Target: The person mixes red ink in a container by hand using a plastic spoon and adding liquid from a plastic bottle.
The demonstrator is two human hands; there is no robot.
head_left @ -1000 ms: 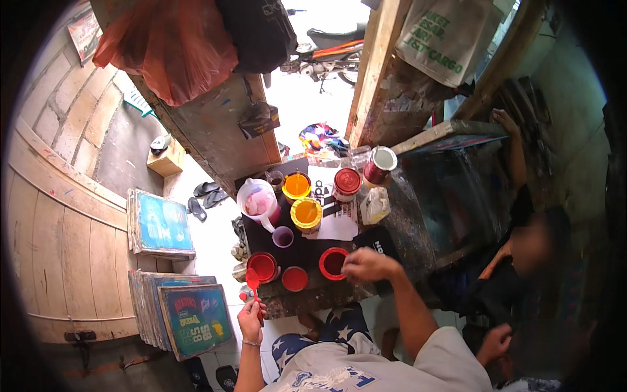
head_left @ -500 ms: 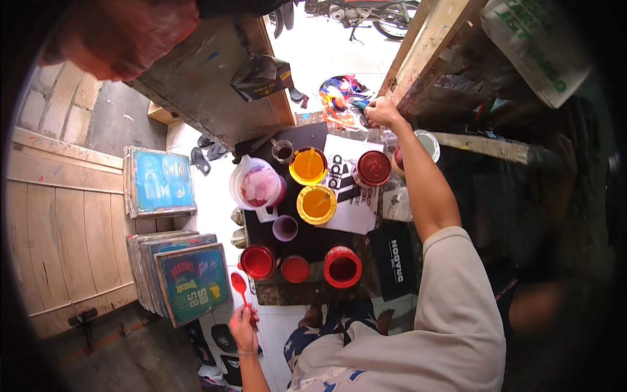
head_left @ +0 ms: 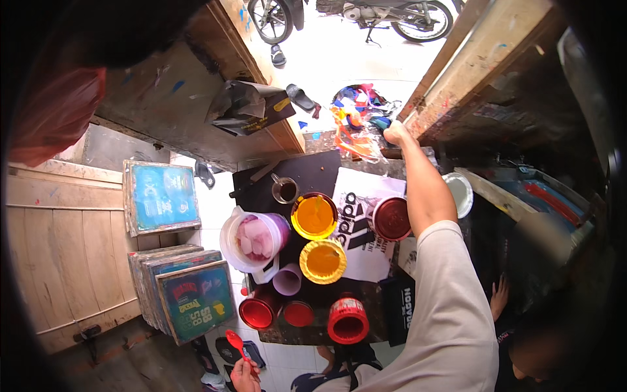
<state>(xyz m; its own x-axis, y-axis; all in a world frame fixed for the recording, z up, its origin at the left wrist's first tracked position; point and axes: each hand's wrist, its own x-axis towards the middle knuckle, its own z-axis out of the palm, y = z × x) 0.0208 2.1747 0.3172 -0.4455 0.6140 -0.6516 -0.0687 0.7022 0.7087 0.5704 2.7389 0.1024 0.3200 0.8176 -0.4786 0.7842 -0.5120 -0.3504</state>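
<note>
My left hand is closed round the handle of a red plastic spoon, held low beside the table's left front corner. Stretched far forward, my right hand has its fingers curled at the edge of a pile of colourful scraps. A bluish scrap shows at those fingertips; whether they grip it is hard to see. On the dark table stand an orange-yellow paint tub, a second yellow tub, a dark red lidded tub, an open red tub and a pitcher with pink contents.
Printing screens lean in a stack at the left, below another blue screen. A wooden door frame rises beside my right arm. Outside stands a motorcycle. A person's hand shows at the right.
My view has tilted forward, so the table sits lower in it. My right hand has come against the scraps. My left hand still holds the spoon, now nearer the lower edge.
</note>
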